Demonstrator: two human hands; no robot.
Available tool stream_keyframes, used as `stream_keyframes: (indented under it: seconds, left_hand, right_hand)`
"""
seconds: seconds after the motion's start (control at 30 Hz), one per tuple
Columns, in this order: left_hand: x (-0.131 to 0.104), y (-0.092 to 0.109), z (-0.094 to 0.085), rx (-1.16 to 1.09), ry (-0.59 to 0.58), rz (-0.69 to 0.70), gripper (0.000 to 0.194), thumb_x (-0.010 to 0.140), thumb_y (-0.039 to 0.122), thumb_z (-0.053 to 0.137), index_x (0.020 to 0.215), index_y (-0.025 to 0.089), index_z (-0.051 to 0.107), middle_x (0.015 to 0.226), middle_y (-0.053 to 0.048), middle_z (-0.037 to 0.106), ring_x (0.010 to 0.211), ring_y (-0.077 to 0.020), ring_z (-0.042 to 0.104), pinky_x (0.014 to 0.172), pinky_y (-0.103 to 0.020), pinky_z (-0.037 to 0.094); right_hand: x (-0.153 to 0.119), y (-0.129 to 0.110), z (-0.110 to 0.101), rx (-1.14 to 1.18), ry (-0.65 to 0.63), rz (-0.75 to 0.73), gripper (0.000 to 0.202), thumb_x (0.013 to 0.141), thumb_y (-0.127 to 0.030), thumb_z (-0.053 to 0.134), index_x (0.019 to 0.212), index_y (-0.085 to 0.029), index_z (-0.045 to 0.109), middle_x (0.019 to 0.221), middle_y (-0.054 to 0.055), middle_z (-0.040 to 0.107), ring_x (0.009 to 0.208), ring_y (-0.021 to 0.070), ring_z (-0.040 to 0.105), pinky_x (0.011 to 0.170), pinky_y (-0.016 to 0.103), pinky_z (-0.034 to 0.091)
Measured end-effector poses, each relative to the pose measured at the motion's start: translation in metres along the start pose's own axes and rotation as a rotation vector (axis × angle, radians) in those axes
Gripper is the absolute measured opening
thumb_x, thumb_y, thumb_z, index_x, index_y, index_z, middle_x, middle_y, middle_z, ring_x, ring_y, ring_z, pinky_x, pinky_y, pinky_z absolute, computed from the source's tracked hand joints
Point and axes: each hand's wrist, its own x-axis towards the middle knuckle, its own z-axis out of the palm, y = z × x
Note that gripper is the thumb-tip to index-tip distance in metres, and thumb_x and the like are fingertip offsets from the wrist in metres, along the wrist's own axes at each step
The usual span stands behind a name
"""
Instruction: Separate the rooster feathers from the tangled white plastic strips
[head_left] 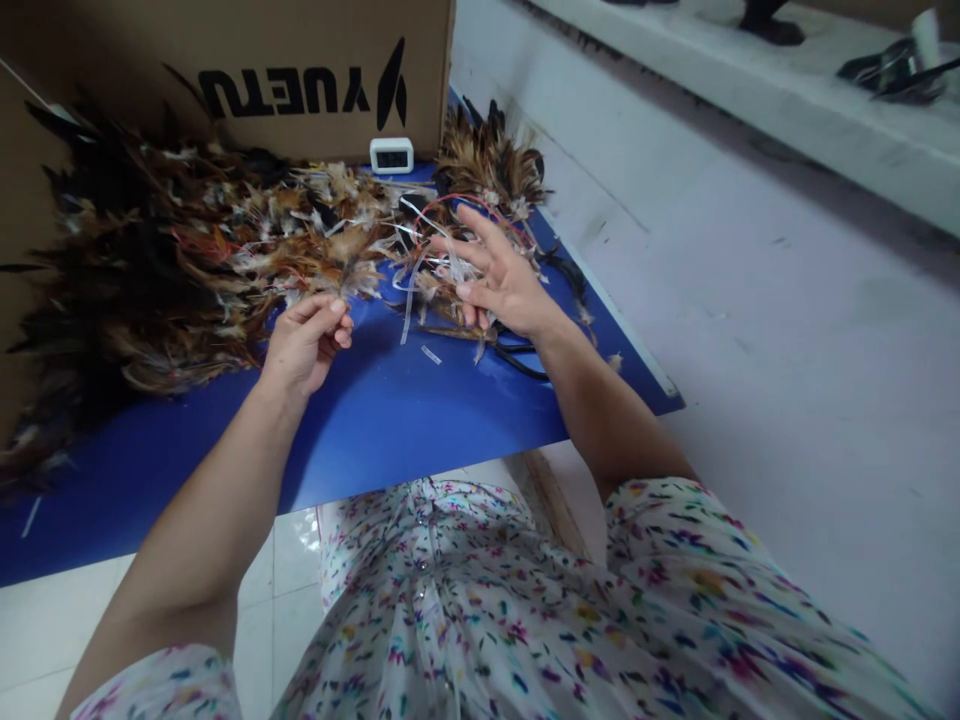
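My left hand (311, 335) is closed in a pinch over the table, and a small brown feather (347, 272) seems to stick up from between thumb and forefinger. Its outline merges with the feathers behind. To the right, my right hand (499, 275) is spread with its fingers apart, above a tangle of clear plastic strips (409, 305) and red string (484, 200). Whether its fingers touch the strips is hard to tell. Black-handled scissors (521, 365) lie partly hidden under my right wrist.
Brown and black feathers (180, 260) are heaped across the left and back of the blue table (360, 430). Another feather bundle (491, 155) lies at the back right. A small white digital clock (391, 156) stands before a cardboard box (322, 50). A white wall (675, 250) borders the right side.
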Motion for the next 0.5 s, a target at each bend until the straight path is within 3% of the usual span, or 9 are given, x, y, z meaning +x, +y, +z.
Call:
stream_keyframes:
  seconds: [0.2,0.37,0.5]
  left_hand:
    - [0.001,0.004,0.0,-0.015,0.033,0.011,0.017,0.066,0.016,0.079,0.064,0.017,0.062,0.054,0.002,0.061,0.041,-0.0056,0.049,0.041,-0.017,0.044]
    - [0.003,0.004,-0.004,-0.05,0.05,0.032,0.018,0.064,0.016,0.081,0.064,0.016,0.062,0.055,0.002,0.061,0.041,-0.0055,0.049,0.041,-0.017,0.044]
    - [0.005,0.005,-0.007,-0.082,0.067,0.056,0.019,0.063,0.016,0.082,0.067,0.017,0.063,0.055,0.003,0.061,0.041,-0.0054,0.049,0.041,-0.016,0.043]
  right_hand:
    - [0.004,0.01,0.003,-0.082,0.055,0.009,0.05,0.083,-0.043,0.071,0.13,-0.028,0.062,0.135,0.007,0.066,0.061,0.0093,0.064,0.047,0.023,0.052]
    - [0.005,0.021,0.007,-0.273,0.068,-0.022,0.035,0.083,-0.032,0.067,0.116,-0.021,0.069,0.113,0.007,0.073,0.053,0.0076,0.058,0.049,0.025,0.05]
    - [0.006,0.023,0.008,-0.494,0.06,-0.195,0.025,0.081,-0.019,0.058,0.101,-0.018,0.073,0.096,0.005,0.074,0.072,0.0137,0.064,0.068,0.029,0.054]
